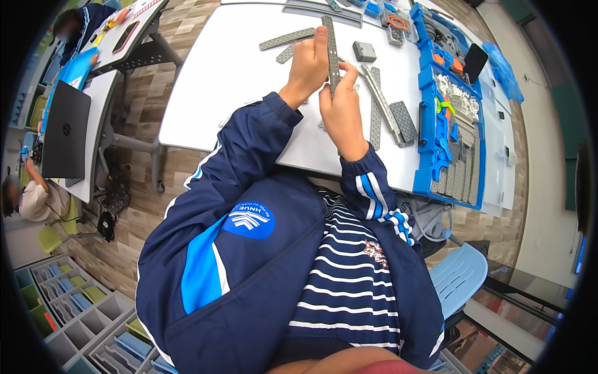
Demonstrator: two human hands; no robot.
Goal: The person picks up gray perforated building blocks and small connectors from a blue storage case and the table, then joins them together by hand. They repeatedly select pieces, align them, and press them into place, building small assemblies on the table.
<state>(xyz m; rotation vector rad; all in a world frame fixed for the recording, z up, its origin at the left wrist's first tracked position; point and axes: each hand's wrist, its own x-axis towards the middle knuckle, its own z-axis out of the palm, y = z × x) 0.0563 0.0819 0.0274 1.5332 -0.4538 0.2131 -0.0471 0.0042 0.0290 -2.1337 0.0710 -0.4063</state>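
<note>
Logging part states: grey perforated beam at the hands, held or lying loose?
Held: left hand grips the grey beam from its left; right hand has fingers around its near end. Contact with the table: cannot tell.

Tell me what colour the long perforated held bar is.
The perforated bar is grey, seen best in the head view.

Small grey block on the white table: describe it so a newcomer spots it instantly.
On the white table, look just beyond the right hand, left of the blue case. The grey block is squat and box-shaped, unlike the long perforated strips nearby.
</note>
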